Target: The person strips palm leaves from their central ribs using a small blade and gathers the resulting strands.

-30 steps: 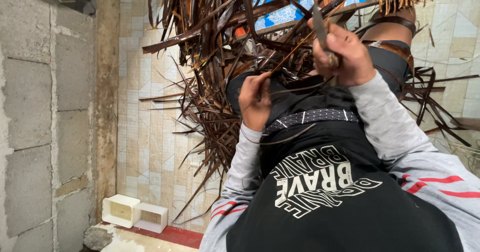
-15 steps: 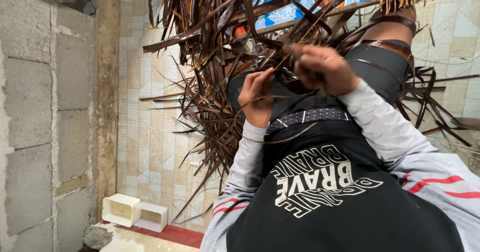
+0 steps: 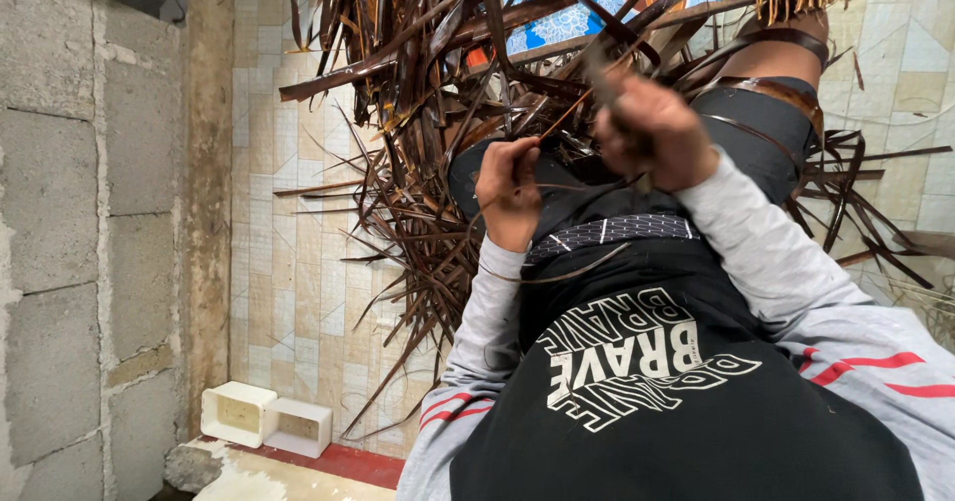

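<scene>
My left hand is closed on a thin brown leaf strip over my lap, and the strip runs up to the right. My right hand is just to the right and slightly higher, blurred by motion. It is closed around a knife handle, with the dull blade against the strip. Behind both hands lies a big heap of dark brown dried palm leaf strips.
A grey block wall and a concrete post stand at the left, with pale floor tiles beyond. Two white open boxes sit on a red ledge at lower left. My knee is at upper right, ringed by curled strips.
My right hand with the knife came down from its raised position towards my left hand, then rose slightly again along the strip. My left hand stayed almost in place.
</scene>
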